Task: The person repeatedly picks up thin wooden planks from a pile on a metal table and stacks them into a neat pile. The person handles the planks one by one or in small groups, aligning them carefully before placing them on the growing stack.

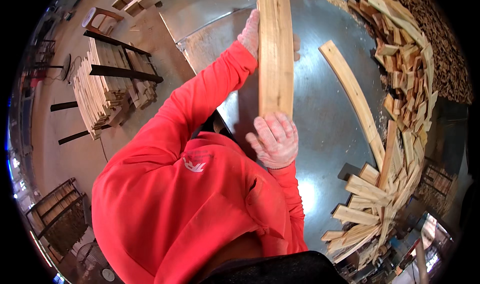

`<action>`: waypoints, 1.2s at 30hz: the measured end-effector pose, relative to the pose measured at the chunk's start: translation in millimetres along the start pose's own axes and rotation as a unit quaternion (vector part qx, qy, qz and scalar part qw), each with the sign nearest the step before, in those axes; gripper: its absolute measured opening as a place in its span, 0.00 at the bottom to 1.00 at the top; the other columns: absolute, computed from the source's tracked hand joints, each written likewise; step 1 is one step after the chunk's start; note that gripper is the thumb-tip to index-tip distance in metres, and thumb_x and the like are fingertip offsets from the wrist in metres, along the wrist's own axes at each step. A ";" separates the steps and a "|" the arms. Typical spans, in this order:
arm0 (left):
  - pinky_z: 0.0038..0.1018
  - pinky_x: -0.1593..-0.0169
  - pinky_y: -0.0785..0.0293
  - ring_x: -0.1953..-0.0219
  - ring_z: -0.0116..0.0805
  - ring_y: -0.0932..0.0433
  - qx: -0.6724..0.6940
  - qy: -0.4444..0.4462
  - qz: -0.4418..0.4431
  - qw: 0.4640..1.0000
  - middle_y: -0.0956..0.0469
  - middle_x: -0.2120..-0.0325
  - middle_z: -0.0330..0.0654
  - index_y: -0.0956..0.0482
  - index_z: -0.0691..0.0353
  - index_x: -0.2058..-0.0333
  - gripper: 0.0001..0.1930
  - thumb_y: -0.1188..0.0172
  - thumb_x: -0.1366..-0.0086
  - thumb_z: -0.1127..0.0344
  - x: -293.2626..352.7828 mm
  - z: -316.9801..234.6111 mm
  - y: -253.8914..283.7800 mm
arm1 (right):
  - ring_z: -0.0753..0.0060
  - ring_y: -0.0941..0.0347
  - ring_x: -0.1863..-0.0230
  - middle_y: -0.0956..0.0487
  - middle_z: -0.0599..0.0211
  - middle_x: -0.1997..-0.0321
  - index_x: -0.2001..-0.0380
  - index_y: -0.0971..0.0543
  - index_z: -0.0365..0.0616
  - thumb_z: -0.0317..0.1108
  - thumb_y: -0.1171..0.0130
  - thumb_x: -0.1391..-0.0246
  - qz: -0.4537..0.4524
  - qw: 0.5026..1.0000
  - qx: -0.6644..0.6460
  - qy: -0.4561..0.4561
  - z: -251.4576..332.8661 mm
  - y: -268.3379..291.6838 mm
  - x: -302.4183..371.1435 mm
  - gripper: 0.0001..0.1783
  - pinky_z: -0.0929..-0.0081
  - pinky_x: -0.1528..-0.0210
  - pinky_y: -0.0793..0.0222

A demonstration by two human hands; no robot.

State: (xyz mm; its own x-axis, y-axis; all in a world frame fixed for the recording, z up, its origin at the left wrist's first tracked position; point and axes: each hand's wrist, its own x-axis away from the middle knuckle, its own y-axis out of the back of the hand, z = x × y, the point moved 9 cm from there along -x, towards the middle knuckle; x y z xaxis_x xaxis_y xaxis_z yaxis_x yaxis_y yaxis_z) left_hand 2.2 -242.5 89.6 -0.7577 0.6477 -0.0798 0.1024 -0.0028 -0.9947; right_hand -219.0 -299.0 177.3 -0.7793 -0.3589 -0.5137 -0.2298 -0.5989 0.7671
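A long, pale wooden board (276, 59) runs lengthwise in front of me, above a shiny metal table (320, 114); its far end leaves the top of the picture. My left hand (249, 33), in a light knit glove, grips the board's left edge further along, and some of its fingers are hidden by the wood. At the near end my right hand (275, 139), gloved alike, is closed on the board with its fingers over the end and the thumb out to the left. Both arms wear red sleeves.
A narrow wooden strip (352, 94) lies on the table to the right. Past it, a heap of offcuts (400, 79) lines the right edge. On the floor at left stands a stack of boards (100, 91) with black bars. A stool (101, 20) is behind it.
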 end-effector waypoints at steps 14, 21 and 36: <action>0.33 0.46 0.28 0.52 0.31 0.25 -0.567 -0.173 -0.183 0.784 0.22 0.55 0.44 0.29 0.62 0.44 0.28 0.40 0.37 0.51 70.3 -35.8 -40.5 | 0.70 0.28 0.48 0.26 0.61 0.44 0.39 0.36 0.32 0.47 0.43 0.39 -0.136 0.669 -0.604 -0.411 -82.6 -139.0 79.7 0.35 0.73 0.44 0.32; 0.28 0.49 0.28 0.55 0.26 0.26 -0.504 -0.172 -0.353 0.769 0.22 0.58 0.37 0.27 0.62 0.47 0.23 0.36 0.39 0.59 249.7 -75.0 37.5 | 0.73 0.28 0.53 0.24 0.63 0.51 0.35 0.39 0.34 0.49 0.44 0.38 -0.073 0.715 -0.627 -0.302 13.1 -228.3 2.1 0.37 0.74 0.50 0.30; 0.39 0.45 0.28 0.48 0.53 0.24 -0.461 -0.099 -0.845 0.251 0.25 0.48 0.55 0.34 0.63 0.41 0.30 0.46 0.35 0.50 843.8 -516.8 90.5 | 0.83 0.32 0.73 0.24 0.72 0.69 0.36 0.35 0.41 0.29 0.47 0.38 0.198 0.734 -0.452 -0.467 178.9 -466.8 -49.0 0.27 0.83 0.69 0.31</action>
State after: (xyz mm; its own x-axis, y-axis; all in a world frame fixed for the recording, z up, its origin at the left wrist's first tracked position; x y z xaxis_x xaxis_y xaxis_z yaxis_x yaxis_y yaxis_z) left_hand -294.8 697.5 -34.6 -0.2292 -0.9214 0.3139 -0.4363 0.3855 0.8130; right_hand -177.8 126.3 -86.9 -0.8377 -0.2385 0.4913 0.2740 -0.9617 0.0002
